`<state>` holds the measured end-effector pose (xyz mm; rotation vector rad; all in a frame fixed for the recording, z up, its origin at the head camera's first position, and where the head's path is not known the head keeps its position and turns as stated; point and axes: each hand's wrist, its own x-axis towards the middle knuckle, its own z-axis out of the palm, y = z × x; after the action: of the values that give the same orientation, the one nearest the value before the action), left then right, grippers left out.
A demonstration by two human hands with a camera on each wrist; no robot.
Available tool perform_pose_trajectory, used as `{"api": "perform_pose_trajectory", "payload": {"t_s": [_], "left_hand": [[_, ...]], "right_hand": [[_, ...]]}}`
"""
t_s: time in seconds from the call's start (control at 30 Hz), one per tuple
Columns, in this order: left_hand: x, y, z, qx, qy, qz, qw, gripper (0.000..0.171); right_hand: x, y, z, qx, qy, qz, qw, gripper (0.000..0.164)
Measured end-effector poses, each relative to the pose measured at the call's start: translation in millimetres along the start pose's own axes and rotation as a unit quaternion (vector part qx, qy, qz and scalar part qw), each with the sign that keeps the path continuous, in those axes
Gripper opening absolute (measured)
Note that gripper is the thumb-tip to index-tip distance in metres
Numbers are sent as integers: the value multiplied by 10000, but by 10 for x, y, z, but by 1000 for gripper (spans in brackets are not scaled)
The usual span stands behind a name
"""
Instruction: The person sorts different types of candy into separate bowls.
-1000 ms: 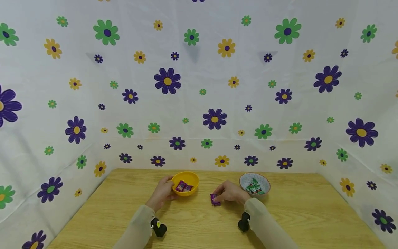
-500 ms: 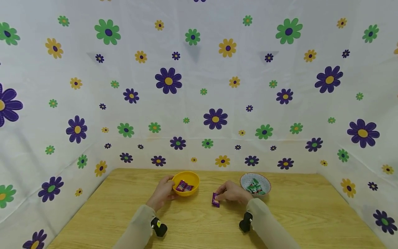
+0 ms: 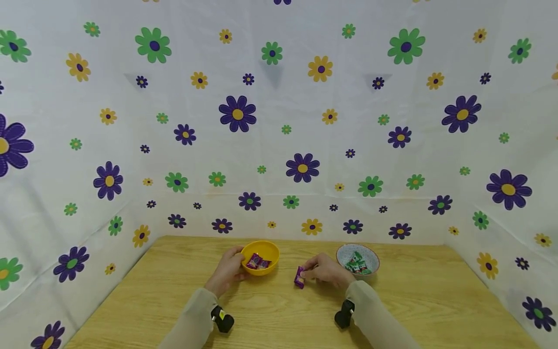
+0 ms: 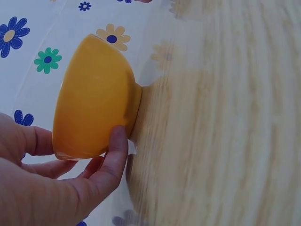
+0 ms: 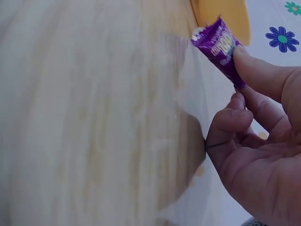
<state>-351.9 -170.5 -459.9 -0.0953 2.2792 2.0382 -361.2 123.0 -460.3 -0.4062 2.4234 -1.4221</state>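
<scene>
My left hand grips the left side of a yellow bowl, thumb at the rim and fingers along the outer wall. The bowl stands on the table, and purple wrapped candies lie inside it. In the left wrist view the bowl shows from outside, so its contents are hidden there. A purple wrapped candy is pinched between the thumb and fingers of my right hand, to the right of the yellow bowl. Printed lettering shows on this candy in the right wrist view.
A pale speckled bowl with a reddish rim stands just beyond my right hand, holding several green wrapped candies. Everything rests on a wooden table. A white cloth with printed flowers hangs behind and at both sides.
The purple candy in my right hand has turned and tilted slightly between the fingers. My left hand and the yellow bowl have stayed in place.
</scene>
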Motion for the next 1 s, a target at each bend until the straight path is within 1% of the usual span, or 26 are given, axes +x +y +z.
{"api": "perform_pose_trajectory", "payload": {"t_s": [0.17,0.37,0.47,0.67,0.8,1.0], "left_hand": [[5,-18,-5,-37,-4,-29,10000,44],[6,-24,-7,-74,-9,-83,9999,45],[3,-24,-9,-88,-1,-108,9999,46],[12,-22,-17,-103,-4,-94,9999,45],[11,-24,-19,-93,-5,-73,9999,46],[7,-16,-16,-90,-49,-48,9999,46]], "right_hand": [[-1,-20,27,143,110,-48,9998,18],[56,-75,74,170,212,133,9995,21],[93,-110,91,263,189,153,9994,22],[142,-249,135,684,180,-10,9975,24],[175,-349,182,831,279,2,9962,29],[223,-491,285,1138,433,36,9926,28]]}}
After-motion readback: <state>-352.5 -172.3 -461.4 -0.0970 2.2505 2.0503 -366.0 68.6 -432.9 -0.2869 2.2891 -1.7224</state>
